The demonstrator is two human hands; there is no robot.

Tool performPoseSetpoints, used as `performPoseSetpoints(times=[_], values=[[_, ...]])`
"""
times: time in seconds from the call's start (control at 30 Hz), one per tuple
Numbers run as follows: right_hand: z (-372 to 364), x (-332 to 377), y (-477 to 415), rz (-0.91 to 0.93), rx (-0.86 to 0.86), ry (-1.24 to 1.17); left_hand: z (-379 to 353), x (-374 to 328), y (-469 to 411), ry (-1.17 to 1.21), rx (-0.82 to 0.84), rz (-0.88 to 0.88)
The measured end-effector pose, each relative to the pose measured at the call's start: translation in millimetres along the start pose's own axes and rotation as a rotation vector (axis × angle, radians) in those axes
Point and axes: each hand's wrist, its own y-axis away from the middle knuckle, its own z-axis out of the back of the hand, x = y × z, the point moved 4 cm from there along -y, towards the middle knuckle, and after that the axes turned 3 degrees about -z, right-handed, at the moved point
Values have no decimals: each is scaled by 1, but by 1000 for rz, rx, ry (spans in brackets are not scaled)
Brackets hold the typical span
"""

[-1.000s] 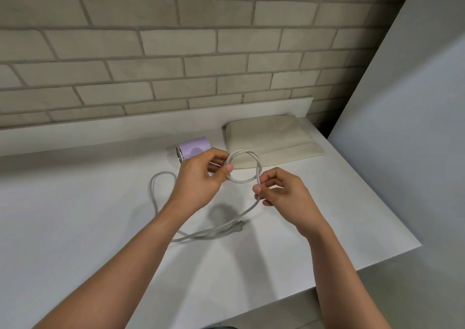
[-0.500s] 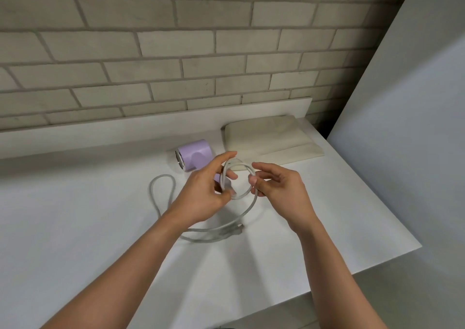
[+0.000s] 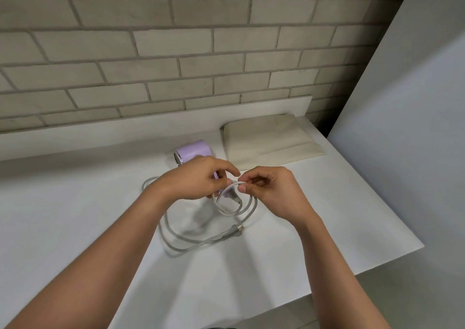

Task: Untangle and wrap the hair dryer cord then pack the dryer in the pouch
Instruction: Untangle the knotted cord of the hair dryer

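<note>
A lilac hair dryer (image 3: 191, 152) lies on the white counter, its handle partly hidden behind my left hand. Its pale grey cord (image 3: 176, 243) runs in loose loops over the counter, with the plug (image 3: 238, 229) lying near my right wrist. My left hand (image 3: 198, 177) holds a small coil of the cord by the handle's end. My right hand (image 3: 270, 190) pinches the cord at the top of that coil between thumb and fingers. A flat beige pouch (image 3: 266, 140) lies behind my hands at the back right.
The white counter (image 3: 75, 215) ends in an edge at the right and front right. A raised white ledge (image 3: 100, 137) and a brick wall close off the back. A plain grey panel (image 3: 402, 127) stands to the right.
Both hands have come lower and closer together. The upright loop held between them has dropped toward the counter, and my right hand now pinches the cord at the loop's top.
</note>
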Motion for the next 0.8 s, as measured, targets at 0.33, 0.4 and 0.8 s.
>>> performPoseSetpoints(times=[0.33, 0.4, 0.8], values=[[-1, -1, 3, 17, -21, -106, -3, -6, 4, -459, -286, -136], [0, 0, 4, 16, 6, -112, 1, -3, 8, -413, -438, -75], [-4, 8, 0, 92, 15, 205, 3, -5, 18, -367, -388, -97]])
